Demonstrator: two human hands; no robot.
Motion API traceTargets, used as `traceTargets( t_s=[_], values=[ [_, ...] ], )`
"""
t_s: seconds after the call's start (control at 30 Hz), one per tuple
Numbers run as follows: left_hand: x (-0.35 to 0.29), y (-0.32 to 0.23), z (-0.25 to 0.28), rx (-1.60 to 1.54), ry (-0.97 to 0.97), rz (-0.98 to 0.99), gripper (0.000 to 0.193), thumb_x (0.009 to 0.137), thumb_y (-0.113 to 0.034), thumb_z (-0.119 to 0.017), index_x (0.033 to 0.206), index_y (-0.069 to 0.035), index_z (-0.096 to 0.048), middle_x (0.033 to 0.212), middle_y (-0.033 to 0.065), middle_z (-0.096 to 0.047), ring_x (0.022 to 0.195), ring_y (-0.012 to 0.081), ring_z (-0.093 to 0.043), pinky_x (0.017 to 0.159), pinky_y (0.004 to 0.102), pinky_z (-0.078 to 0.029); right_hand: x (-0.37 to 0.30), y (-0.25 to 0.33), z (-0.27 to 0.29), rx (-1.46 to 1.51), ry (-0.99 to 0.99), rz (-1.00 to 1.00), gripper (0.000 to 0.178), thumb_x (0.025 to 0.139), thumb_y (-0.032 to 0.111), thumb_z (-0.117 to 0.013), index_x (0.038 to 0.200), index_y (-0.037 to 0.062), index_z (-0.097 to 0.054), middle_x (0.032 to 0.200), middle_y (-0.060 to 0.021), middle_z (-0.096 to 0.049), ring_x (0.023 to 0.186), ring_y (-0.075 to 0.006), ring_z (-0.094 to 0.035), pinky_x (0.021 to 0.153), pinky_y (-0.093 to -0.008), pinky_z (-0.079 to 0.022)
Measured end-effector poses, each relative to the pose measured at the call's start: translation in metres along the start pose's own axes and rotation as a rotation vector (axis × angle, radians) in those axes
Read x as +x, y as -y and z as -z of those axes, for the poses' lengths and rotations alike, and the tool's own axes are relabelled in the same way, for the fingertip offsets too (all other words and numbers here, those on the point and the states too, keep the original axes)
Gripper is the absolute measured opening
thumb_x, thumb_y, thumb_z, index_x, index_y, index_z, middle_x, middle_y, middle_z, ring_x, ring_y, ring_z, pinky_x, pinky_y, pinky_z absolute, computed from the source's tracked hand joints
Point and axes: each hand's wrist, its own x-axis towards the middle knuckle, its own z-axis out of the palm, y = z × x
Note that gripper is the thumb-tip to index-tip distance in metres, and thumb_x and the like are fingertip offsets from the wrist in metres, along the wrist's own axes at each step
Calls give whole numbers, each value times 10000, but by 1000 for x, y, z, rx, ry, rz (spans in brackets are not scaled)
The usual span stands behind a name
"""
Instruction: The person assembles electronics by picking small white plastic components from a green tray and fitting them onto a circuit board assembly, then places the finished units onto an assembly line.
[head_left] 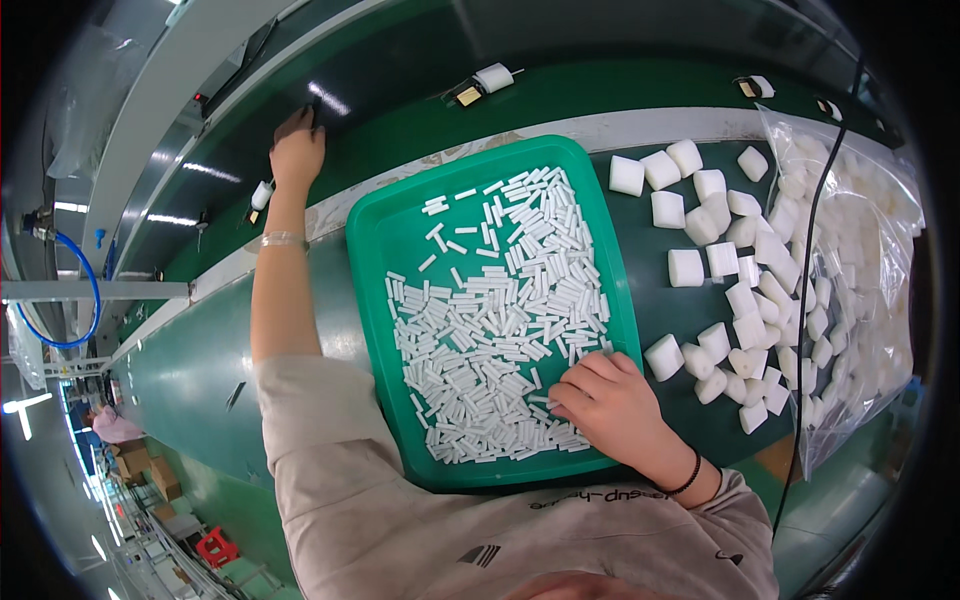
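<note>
My left hand (pixel 298 150) reaches over the green conveyor belt (pixel 420 125) at the far left. Its fingers are bent together around something dark and small that I cannot make out. My right hand (pixel 612 405) rests in the lower right of a green tray (pixel 365 300). The fingers are curled down among short white sticks (pixel 480 350), and whether one is pinched between them is hidden. Several hundred such sticks lie heaped in the tray, thinner toward its upper left.
White foam blocks (pixel 686 268) lie loose right of the tray, beside a clear plastic bag (pixel 860 280) full of more. A black cable (pixel 822 190) hangs in front of the bag. On the belt sit small black devices with white blocks, one device (pixel 470 93) beyond the tray.
</note>
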Motion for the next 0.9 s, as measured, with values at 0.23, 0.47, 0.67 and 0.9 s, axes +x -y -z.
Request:
traceTargets(
  t_s=[0.23, 0.47, 0.67, 0.9],
  values=[
    [-73, -92, 151, -1441, 50, 94, 204, 730, -6, -629, 914, -22, -542, 836, 87, -599, 685, 143, -602, 632, 229, -475, -1, -5, 2, 234, -195, -31, 132, 659, 121, -657, 767, 114, -583, 690, -12, -531, 641, -185, -516, 550, -297, -404],
    [-181, -162, 205, -2208, 456, 42, 512, 673, 136, -619, 1033, -65, -315, 1070, 138, -474, 760, 190, -609, 663, 283, -530, -4, -3, 12, 692, -406, -331, 153, 684, 34, -670, 834, 53, -646, 735, -71, -614, 612, -161, -565, 560, -250, -437],
    [-202, -182, 208, -2176, 526, 160, 651, 653, -24, -668, 1210, 6, -332, 1024, 110, -489, 836, 192, -586, 630, 304, -544, -12, -7, 8, 952, -485, -427, 138, 689, -14, -657, 827, -10, -642, 775, -85, -637, 659, -119, -599, 602, -215, -461],
    [-208, -177, 203, -2221, 595, 34, 567, 686, 114, -619, 1192, 24, -379, 1100, 94, -475, 923, 158, -555, 758, 274, -506, -12, -5, 8, 880, -486, -389, 140, 681, -1, -672, 820, 2, -651, 750, -93, -636, 644, -124, -605, 591, -211, -461]
  ],
)
